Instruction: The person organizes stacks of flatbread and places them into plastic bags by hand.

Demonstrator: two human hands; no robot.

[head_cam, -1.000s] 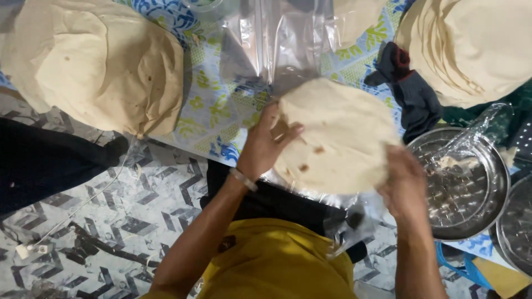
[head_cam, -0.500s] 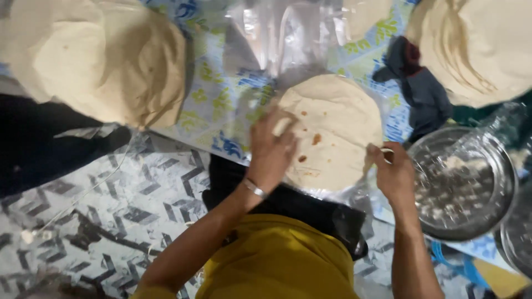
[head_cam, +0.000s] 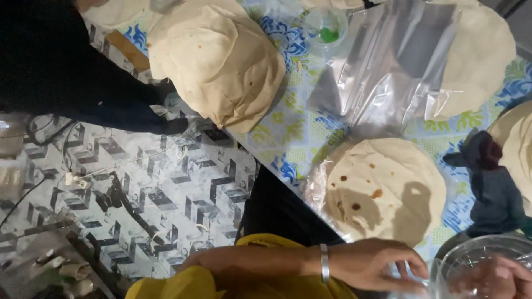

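Left hand (head_cam: 379,266) at bottom edge, fingers loosely curled, empty, touching clear plastic by metal plate (head_cam: 476,260). Right hand (head_cam: 496,277) blurred behind plastic; grip cannot tell. Flatbread (head_cam: 385,188) just above hands: round, pale, brown-spotted, flat on plastic sheet on patterned surface (head_cam: 288,127). Half second ago both hands rested on it; now off.

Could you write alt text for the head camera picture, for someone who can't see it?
A round flatbread lies on a patterned table, with the person's left hand and right hand just below it by a metal dish. A flatbread stack and clear plastic bags lie beyond.
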